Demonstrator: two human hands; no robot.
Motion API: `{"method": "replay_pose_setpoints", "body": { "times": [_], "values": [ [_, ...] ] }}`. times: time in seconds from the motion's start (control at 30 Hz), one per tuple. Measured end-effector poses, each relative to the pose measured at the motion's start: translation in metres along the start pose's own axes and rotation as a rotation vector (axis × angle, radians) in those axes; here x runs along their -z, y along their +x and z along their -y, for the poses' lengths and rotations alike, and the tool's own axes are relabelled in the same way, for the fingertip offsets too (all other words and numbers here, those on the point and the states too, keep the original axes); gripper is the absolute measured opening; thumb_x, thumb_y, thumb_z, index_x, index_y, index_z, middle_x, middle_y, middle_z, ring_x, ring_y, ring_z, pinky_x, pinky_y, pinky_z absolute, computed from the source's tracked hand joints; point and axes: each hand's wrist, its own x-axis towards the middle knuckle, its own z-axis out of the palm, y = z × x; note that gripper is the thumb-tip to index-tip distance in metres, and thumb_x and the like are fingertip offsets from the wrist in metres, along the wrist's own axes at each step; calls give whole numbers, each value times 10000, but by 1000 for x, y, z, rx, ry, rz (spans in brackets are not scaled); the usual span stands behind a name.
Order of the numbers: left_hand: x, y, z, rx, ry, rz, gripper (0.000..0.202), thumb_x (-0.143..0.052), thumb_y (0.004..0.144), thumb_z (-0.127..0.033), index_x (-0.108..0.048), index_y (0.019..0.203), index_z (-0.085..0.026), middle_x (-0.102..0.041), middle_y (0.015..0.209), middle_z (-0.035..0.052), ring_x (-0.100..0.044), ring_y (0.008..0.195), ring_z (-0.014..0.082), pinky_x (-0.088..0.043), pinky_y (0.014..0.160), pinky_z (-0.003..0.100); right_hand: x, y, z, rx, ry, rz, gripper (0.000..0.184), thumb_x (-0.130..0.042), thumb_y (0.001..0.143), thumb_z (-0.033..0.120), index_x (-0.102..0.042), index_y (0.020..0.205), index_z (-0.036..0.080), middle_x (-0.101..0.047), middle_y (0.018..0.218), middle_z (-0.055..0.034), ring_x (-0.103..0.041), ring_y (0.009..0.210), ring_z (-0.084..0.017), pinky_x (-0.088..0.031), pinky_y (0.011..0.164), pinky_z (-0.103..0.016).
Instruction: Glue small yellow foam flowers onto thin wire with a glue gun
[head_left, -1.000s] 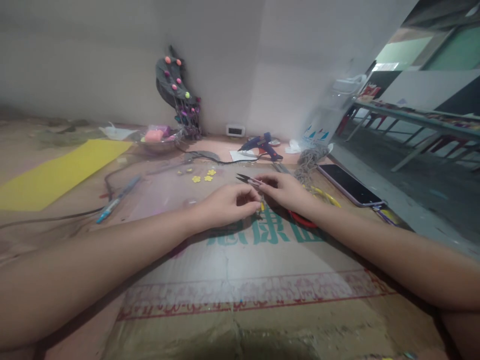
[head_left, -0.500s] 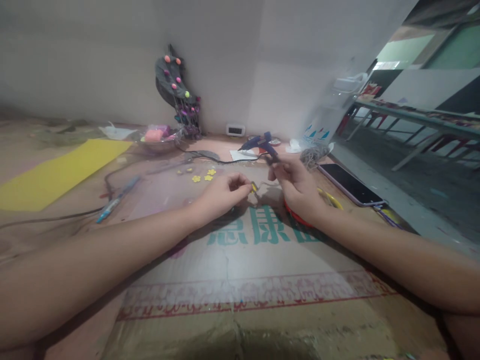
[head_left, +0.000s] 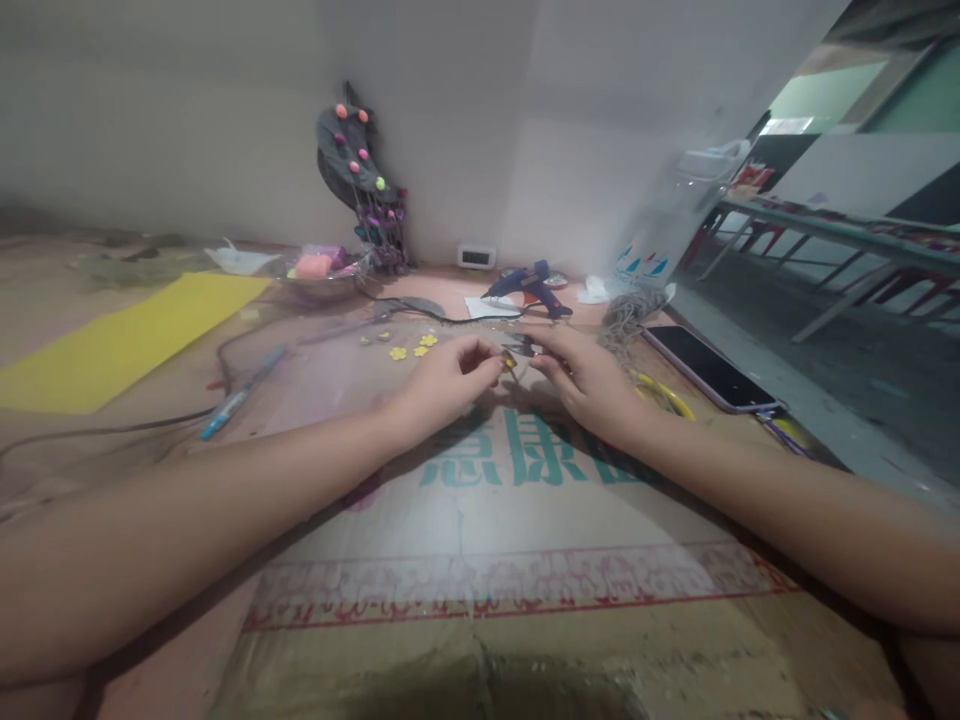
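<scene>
A pale wall [head_left: 427, 130] backs the worktop [head_left: 180, 665]. I have the small yellow piece [head_left: 510, 361] pinched at the tips of the left hand [head_left: 448, 385], its long axis seemingly slanting down rightward. The right hand [head_left: 592, 385], just to its right, has fingers closed on dark scissors [head_left: 517, 343], blades pointing left; I cannot tell whether they touch. Yellow flowers [head_left: 397, 353] lie beyond the left hand.

Pinkish tabletop [head_left: 187, 640], printed board [head_left: 540, 530], yellow sheet [head_left: 135, 340], blue pen [head_left: 238, 398], white clock [head_left: 476, 257], apparently grey yarn [head_left: 628, 312]
</scene>
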Motion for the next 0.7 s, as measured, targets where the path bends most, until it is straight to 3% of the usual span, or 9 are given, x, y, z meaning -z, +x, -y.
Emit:
{"method": "replay_pose_setpoints", "body": {
  "times": [0.4,0.7],
  "values": [
    [1,-1,-3,-45,48,-20,160,-530,868,-306,-590,818,-165,-619,688,1,-566,657,134,-435,656,272,7,2,-2,133,-362,17,286,-484,966,235,-651,1185,158,-668,879,-101,-580,859,-252,-418,753,-370],
    [0,-2,-4,-98,116,-5,161,-518,880,-292,-602,834,-164,-637,756,9,-560,678,129,-429,663,266,8,2,-2,188,-423,3,283,-480,970,237,-657,1177,162,-663,862,-91,-558,823,-238,-375,718,-344]
  ]
}}
